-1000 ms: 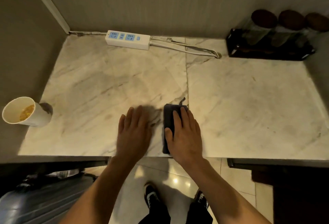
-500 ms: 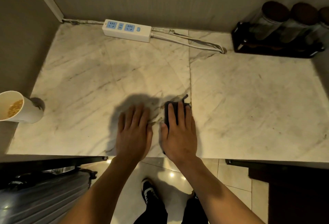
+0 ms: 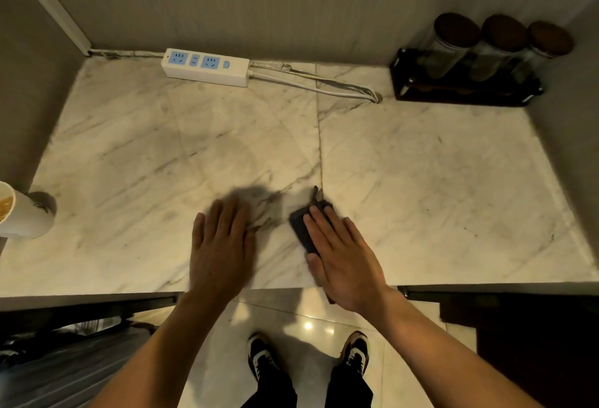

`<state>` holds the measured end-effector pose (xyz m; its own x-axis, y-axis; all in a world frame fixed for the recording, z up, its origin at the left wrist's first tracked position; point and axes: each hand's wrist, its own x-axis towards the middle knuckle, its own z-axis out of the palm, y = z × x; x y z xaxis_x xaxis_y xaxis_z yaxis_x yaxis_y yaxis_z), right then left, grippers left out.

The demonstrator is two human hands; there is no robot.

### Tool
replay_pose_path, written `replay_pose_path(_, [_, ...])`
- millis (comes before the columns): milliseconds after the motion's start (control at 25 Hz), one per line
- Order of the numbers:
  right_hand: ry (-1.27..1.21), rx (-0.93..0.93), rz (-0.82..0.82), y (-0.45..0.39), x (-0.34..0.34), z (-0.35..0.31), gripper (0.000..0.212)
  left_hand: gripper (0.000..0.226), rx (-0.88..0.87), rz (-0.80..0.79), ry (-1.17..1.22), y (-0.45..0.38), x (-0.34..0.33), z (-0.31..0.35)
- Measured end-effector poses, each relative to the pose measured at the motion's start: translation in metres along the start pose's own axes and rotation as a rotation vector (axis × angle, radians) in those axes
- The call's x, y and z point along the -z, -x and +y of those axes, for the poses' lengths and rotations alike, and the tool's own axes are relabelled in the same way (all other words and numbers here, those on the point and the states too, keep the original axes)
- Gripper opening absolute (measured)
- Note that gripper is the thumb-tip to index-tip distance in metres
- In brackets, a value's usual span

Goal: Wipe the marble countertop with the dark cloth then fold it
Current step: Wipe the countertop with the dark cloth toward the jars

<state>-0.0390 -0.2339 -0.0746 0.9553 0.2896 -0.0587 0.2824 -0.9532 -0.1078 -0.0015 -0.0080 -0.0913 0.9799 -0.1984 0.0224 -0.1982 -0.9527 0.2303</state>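
The dark cloth (image 3: 300, 226) lies folded into a narrow strip near the front edge of the marble countertop (image 3: 437, 180), just left of the seam between the slabs. It is tilted, and a small loop sticks out at its far end. My right hand (image 3: 345, 257) lies flat on top of it with fingers stretched out, pressing it down and hiding most of it. My left hand (image 3: 222, 245) rests palm down on bare marble to the left, apart from the cloth, holding nothing and slightly blurred.
A white power strip (image 3: 205, 66) with its cable lies along the back wall. A black rack with three dark-lidded jars (image 3: 470, 64) stands at the back right. A paper cup (image 3: 22, 213) sits at the left edge. Walls close in both sides.
The cloth and my right hand have turned, so the strip now lies at a slant instead of straight. My left hand has shifted a little away from the cloth.
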Motion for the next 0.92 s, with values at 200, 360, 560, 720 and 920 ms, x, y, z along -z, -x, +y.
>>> replay_pose_path(200, [0.058,0.081,-0.042,0.009,0.009,0.023,0.059,0.053,-0.007,0.023,0.016,0.002,0.002,0.025])
replay_pose_path(360, [-0.065,0.071,-0.025,0.008,0.005,0.02,0.06,0.054,-0.015,0.018,0.008,0.0,-0.005,0.045])
replay_pose_path(560, [-0.057,0.176,-0.056,-0.006,0.007,0.043,0.059,0.055,-0.032,0.006,0.022,-0.009,-0.01,0.07])
replay_pose_path(720, [-0.038,0.189,-0.068,-0.032,0.01,0.062,0.059,0.053,-0.004,0.006,0.056,-0.019,-0.01,0.087])
replay_pose_path(920, [0.019,0.199,-0.077,-0.065,0.013,0.082,0.061,0.056,0.032,-0.041,0.041,-0.022,-0.017,0.099])
